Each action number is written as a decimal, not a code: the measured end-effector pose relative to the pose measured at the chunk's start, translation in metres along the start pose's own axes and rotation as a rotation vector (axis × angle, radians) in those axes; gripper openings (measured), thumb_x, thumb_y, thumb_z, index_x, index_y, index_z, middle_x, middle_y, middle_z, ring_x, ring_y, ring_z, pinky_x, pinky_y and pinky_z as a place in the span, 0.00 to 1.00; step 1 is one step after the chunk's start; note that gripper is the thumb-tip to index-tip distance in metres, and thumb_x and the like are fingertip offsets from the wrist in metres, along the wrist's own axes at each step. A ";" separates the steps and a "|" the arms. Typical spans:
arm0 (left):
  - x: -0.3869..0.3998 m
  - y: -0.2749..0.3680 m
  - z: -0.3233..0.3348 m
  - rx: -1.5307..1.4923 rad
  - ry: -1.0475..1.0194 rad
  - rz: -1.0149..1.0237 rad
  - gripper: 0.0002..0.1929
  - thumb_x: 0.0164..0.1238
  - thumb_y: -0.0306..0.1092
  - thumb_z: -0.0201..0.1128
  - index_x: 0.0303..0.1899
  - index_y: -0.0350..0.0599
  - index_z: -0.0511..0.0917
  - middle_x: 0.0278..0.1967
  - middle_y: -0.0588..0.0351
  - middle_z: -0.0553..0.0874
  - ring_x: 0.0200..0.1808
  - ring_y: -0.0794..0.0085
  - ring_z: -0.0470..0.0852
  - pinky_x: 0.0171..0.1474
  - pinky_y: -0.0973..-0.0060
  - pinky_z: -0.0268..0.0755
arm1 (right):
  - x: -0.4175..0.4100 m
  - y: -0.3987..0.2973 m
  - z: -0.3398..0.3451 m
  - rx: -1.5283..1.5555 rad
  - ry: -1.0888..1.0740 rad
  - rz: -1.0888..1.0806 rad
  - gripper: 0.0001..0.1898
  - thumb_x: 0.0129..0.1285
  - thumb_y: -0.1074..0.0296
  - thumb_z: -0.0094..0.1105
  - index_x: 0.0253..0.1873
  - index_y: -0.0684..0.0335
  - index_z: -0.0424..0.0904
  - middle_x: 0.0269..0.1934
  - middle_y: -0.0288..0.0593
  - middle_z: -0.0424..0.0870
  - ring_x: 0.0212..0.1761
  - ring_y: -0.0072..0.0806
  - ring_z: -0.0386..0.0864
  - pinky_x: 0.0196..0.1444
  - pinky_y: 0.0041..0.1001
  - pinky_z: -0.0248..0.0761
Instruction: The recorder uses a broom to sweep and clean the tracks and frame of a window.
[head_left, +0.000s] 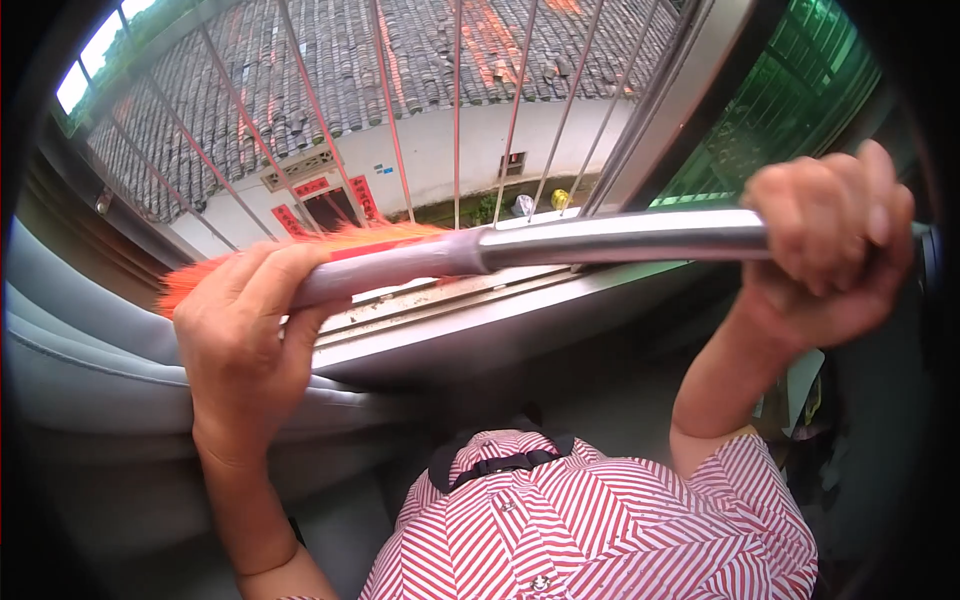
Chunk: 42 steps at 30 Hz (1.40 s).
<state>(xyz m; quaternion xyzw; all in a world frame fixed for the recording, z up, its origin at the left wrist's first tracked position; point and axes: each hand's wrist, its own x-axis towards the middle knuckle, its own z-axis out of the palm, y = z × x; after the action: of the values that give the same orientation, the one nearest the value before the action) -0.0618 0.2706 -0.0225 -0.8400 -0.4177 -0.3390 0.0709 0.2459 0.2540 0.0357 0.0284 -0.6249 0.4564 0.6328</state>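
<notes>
A brush with orange bristles (199, 281), a greyish-purple plastic socket and a shiny metal handle (622, 238) lies crosswise before me at chest height or above. My left hand (244, 315) is closed around the plastic part beside the bristles and hides some of them. My right hand (836, 232) grips the metal handle near its right end; the fingers are wrapped round it and slightly blurred. Behind the brush runs the metal track of a sliding window (420, 304), with dirt specks in its grooves.
Upright metal bars (457, 135) stand outside the window opening. A green-tinted pane in a dark frame (757, 112) is at the right. A grey padded seat or sofa (90, 375) curves along the left. Beyond the bars are a tiled roof and a white wall.
</notes>
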 end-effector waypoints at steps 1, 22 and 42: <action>0.002 0.007 0.002 -0.062 -0.002 0.018 0.15 0.45 0.25 0.70 0.39 0.42 0.79 0.32 0.54 0.82 0.31 0.58 0.81 0.33 0.67 0.71 | 0.000 -0.015 -0.001 -0.037 0.011 0.037 0.12 0.71 0.67 0.42 0.29 0.58 0.65 0.12 0.27 0.63 0.11 0.15 0.59 0.20 0.18 0.61; -0.008 -0.009 0.003 -0.086 -0.034 -0.053 0.16 0.44 0.18 0.66 0.39 0.41 0.80 0.32 0.49 0.83 0.31 0.55 0.82 0.36 0.70 0.74 | 0.014 0.016 0.014 -0.002 0.009 0.010 0.11 0.70 0.68 0.43 0.30 0.59 0.65 0.12 0.27 0.61 0.10 0.13 0.58 0.18 0.18 0.61; -0.049 -0.041 -0.008 0.178 0.027 -0.106 0.15 0.42 0.23 0.69 0.37 0.41 0.79 0.32 0.50 0.83 0.34 0.57 0.82 0.37 0.66 0.74 | -0.022 0.089 0.004 0.079 -0.033 0.066 0.08 0.72 0.67 0.39 0.36 0.59 0.64 0.15 0.28 0.61 0.14 0.18 0.57 0.23 0.23 0.58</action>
<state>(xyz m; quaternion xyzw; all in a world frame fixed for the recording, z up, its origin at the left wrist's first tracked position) -0.1176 0.2615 -0.0540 -0.8025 -0.4891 -0.3149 0.1327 0.1928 0.2917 -0.0294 0.0399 -0.6173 0.5008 0.6054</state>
